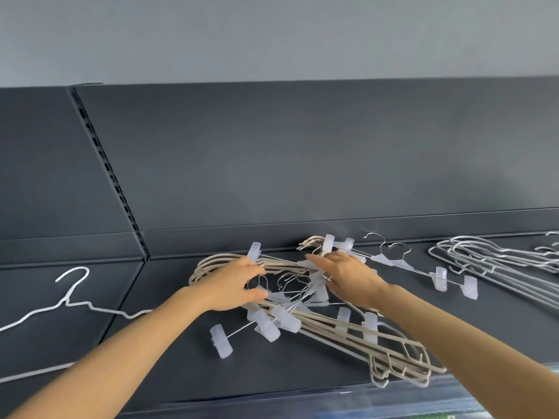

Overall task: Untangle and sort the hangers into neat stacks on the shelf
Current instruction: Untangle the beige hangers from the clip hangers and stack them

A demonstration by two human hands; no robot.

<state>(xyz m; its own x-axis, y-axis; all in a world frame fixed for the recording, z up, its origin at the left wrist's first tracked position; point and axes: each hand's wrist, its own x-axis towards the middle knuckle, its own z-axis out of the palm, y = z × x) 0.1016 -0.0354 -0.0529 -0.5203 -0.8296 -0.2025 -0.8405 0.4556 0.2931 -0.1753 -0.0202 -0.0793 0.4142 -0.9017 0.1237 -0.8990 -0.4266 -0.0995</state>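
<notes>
Pressing hangers [348, 331], right hand [348, 276] flat; left hand [233, 282] perhaps pinching.

no text, label, brand, number or sign can be read here. the clear strip [332, 402] along the front edge of the shelf [187, 373] carries nothing legible. a small green scrap [447, 416] at the bottom edge is cut off and too blurred to tell whether it bears print.
</notes>
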